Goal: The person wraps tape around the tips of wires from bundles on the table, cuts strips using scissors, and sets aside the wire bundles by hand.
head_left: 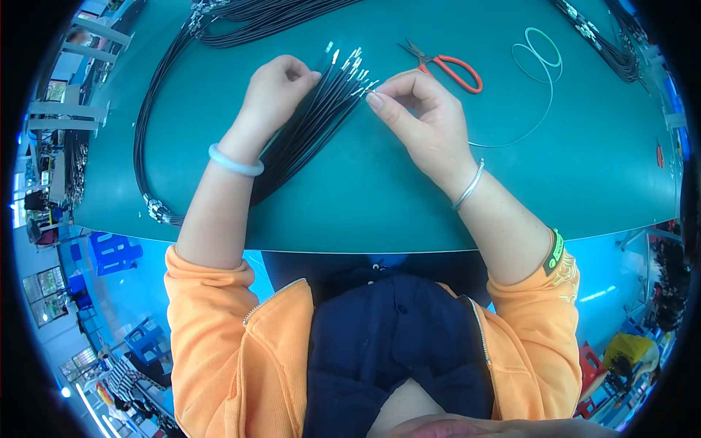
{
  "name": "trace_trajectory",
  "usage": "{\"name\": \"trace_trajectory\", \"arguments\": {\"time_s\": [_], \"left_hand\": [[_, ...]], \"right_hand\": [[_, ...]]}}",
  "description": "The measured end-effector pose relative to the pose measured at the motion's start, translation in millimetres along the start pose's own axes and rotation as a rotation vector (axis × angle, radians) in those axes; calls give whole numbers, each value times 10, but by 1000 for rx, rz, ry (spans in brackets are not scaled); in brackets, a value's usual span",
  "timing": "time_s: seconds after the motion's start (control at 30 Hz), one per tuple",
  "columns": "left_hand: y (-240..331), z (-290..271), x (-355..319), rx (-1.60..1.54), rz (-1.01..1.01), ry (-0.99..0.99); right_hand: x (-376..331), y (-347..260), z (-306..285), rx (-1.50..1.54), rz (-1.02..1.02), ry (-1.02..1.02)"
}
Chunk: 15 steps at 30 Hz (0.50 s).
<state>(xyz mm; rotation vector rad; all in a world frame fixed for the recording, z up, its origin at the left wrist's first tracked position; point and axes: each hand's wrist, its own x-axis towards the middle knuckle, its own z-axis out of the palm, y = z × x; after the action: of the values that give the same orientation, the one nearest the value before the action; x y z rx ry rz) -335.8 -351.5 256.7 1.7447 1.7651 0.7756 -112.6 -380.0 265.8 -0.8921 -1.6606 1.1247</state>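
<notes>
- Cords, basically: a bundle of thin black cords [310, 124] with small metal tips lies fanned across the green tabletop [584, 175], tips pointing away from the person, tails running back under the left forearm.
- Left hand [274, 91] has its grip closed round the bundle just below the tips, fingers curled over, pinning the lot together.
- Right hand [423, 117] pinches thumb and forefinger on a single tip at the fan's right edge; other fingers loosely bent.
- Handling guess: light, floppy, probably a bit slick, so strands likely slide out unless held near the stiff metal ends. That end looks like the sane place to grab.
- Red-handled scissors [449, 67] sit just beyond the right hand, a pale wire loop [542, 51] further right.
- More black cord bundles [157, 109] curve along the left side.
</notes>
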Motion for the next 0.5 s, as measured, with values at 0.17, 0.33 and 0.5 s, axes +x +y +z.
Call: {"name": "trace_trajectory", "arguments": {"time_s": [0.17, 0.33, 0.5], "left_hand": [[481, -123, -301, -957, -117, 97], [625, -186, -362, -1160, 27, -220], [489, -46, -402, -1216, -9, -387]], "right_hand": [[-21, 5, 12, 14, -18, 4], [-53, -2, -1, -30, -24, 13], [-31, -18, 3, 36, 7, 20]]}}
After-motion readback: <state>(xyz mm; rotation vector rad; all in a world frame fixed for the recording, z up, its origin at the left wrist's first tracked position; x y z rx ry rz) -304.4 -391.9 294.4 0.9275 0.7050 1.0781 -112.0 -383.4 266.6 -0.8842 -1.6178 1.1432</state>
